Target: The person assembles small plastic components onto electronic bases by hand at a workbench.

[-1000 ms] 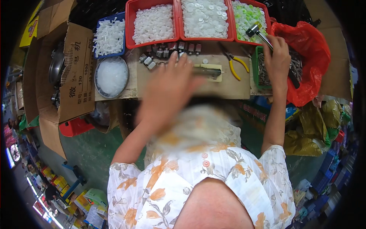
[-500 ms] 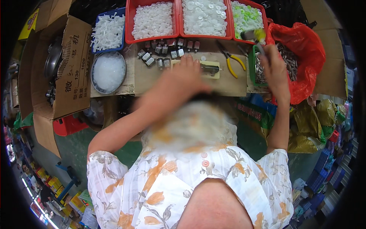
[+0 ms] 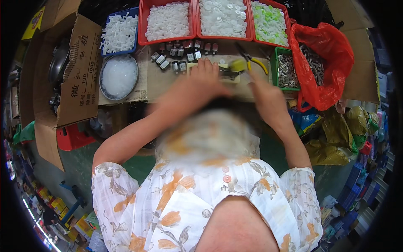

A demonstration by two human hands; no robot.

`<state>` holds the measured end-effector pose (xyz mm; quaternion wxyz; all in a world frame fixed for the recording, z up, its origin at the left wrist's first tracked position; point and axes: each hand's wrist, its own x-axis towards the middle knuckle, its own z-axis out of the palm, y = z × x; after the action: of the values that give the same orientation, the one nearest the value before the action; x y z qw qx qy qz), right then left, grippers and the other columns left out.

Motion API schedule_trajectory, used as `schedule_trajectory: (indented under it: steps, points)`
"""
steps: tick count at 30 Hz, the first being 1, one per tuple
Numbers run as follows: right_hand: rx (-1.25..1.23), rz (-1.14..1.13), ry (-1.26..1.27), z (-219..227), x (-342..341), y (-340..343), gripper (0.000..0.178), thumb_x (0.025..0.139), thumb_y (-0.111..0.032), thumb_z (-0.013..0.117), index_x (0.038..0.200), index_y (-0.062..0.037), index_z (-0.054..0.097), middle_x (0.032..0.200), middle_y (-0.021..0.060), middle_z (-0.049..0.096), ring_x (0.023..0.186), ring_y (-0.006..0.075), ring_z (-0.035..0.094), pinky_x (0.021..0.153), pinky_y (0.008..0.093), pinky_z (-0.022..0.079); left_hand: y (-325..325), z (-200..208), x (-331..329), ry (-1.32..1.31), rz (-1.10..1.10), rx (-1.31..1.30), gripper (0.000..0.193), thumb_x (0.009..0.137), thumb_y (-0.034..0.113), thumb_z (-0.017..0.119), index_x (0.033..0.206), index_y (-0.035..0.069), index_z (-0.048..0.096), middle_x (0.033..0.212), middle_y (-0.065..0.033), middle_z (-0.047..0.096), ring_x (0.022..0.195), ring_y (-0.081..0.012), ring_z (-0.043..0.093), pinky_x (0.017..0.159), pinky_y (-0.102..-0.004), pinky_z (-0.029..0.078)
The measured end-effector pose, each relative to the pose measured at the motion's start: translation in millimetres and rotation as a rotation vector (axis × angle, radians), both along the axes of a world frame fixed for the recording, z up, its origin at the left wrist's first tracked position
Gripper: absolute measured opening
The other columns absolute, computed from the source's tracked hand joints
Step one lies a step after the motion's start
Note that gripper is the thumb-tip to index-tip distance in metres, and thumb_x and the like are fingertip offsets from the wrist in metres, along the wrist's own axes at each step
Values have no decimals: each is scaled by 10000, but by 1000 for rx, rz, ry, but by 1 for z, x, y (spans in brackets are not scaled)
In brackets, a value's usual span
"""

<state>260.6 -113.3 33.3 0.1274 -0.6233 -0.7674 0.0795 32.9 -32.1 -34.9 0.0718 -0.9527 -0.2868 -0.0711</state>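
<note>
My left hand (image 3: 199,84) lies across a cream-coloured block (image 3: 191,66) on the cardboard work surface, fingers stretched forward and apart from the palm side that I cannot see. A dark long piece (image 3: 228,74) sits on the block, just right of those fingers. My right hand (image 3: 268,98) is closed round the handle of a small hammer (image 3: 238,64) with a yellow head end. Its head is blurred, over the right end of the block and the dark piece. Several small metal motors (image 3: 183,66) lie beyond my left hand. Pliers with yellow handles (image 3: 257,65) lie behind the hammer.
Red trays (image 3: 168,41) of small white and green plastic parts line the back, beside a blue tray (image 3: 119,53) of white pieces. A round metal dish (image 3: 119,78) stands left, near an open carton (image 3: 79,71). At right are a green bin (image 3: 288,88) of metal pins and a red bag (image 3: 342,54).
My right hand has swung the hammer down and to the left, from above the green bin to the block. My left hand has stayed nearly in place.
</note>
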Motion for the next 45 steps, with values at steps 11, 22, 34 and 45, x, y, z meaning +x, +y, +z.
schedule_trajectory:
  steps: [11,22,34,45]
  points:
    - [-120,-119,-12,12,-16,3,298,988,-153,567,1271,-59,556,925,215,689,817,416,675,671,498,533,-3,5,0,-45,-48,155,1036,766,710,595,1316,-165,519,1270,-342,572,1217,-448,562,1048,-470,450]
    - [70,179,41,8,-41,36,498,885,-73,663,1368,-59,541,883,203,696,693,369,676,602,449,537,-36,18,5,-83,37,-484,760,835,419,711,1307,-145,520,1420,-275,462,1346,-430,432,1144,-451,370]
    - [111,174,122,21,-45,38,454,924,-111,650,1361,-92,527,866,180,690,716,413,667,619,495,527,-32,8,-16,-437,-52,-156,605,801,273,778,1220,-119,587,1339,-263,545,1290,-417,509,1092,-434,437]
    - [137,27,152,0,-32,12,321,949,-147,629,1260,-106,561,795,196,669,724,410,663,615,515,509,-26,4,-31,-329,51,-116,511,811,140,761,1227,-112,603,1305,-253,598,1254,-384,562,1048,-431,470]
